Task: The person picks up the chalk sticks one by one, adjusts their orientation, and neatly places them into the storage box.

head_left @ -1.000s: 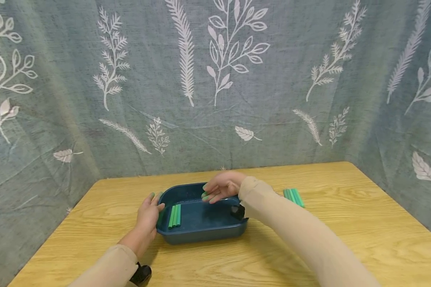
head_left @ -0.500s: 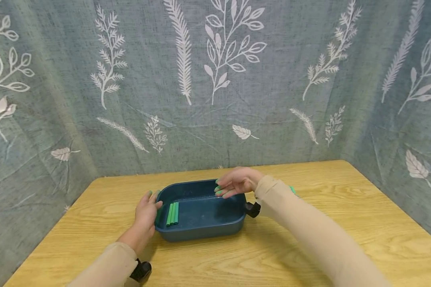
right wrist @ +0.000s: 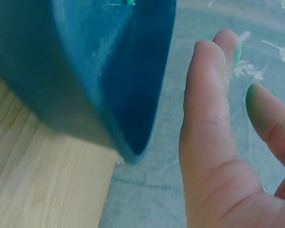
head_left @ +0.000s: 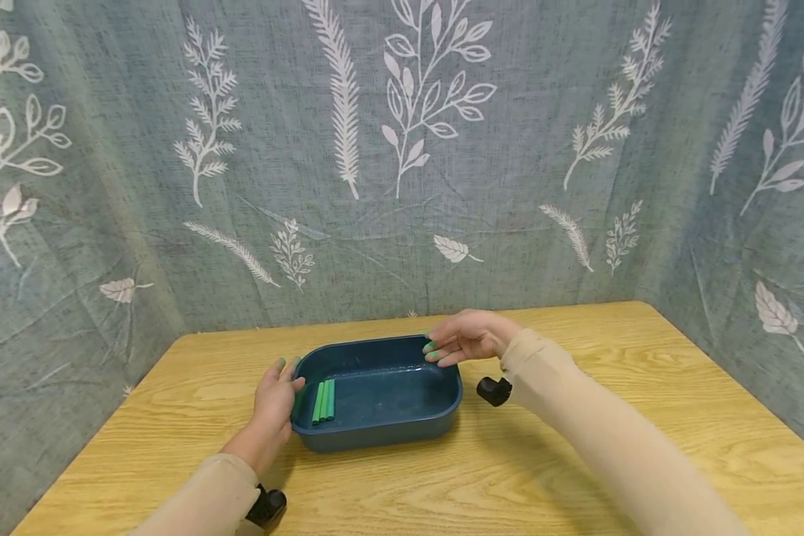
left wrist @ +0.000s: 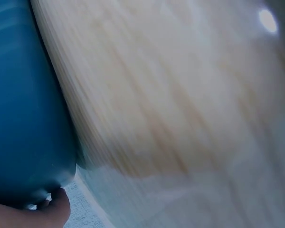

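A dark blue rectangular tub (head_left: 375,433) sits on the table in the head view. Three short green sticks (head_left: 324,402) lie side by side in its left end. My left hand (head_left: 275,402) rests along the tub's left side, fingers stretched forward and thumb at the rim. In the left wrist view, fingers (left wrist: 57,206) are right at the tub's corner (left wrist: 33,142). My right hand (head_left: 469,337) hovers by the far right corner, fingers extended and slightly bent, holding nothing. The right wrist view shows its fingers (right wrist: 206,99) beside the tub wall (right wrist: 80,95), with a gap between.
The wood-grain table (head_left: 388,491) extends around the tub. A grey-green curtain with white leaf prints (head_left: 375,260) hangs behind the table and along both sides. Black wrist cameras (head_left: 494,391) sit under the sleeves; the right forearm (head_left: 596,417) covers part of the table.
My right hand has moved right, from over the tub's inside to its far right corner. The green sticks on the table at right are now hidden behind that arm. The left hand stays put.
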Tool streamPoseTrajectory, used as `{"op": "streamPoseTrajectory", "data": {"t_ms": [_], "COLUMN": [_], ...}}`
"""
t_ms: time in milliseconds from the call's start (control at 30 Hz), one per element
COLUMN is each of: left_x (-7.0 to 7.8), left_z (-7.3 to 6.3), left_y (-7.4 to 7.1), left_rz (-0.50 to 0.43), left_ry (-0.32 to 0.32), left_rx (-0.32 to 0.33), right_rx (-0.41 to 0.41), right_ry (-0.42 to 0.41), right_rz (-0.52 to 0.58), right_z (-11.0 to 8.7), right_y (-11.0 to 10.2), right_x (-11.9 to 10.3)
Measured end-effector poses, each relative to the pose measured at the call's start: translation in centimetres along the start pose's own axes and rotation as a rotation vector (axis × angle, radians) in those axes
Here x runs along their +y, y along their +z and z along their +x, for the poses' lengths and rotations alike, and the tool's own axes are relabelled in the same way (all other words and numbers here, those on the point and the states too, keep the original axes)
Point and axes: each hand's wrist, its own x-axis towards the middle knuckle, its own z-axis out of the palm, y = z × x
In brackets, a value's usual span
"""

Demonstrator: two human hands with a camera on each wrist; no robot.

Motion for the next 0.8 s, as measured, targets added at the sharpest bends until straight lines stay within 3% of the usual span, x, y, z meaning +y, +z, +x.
{"op": "streamPoseTrajectory", "data": {"t_ms": [800], "left_x": [0.0], "left_z": [0.2], "left_y": [0.0], "left_rz": [-0.014], "left_ry": [-0.004], "left_rx": [-0.013], "right_rx": [0.012], "right_ry": [-0.059], "right_rz": [0.007], "right_z": [-1.9], "right_y": [-3.4], "right_x": [2.3]}}
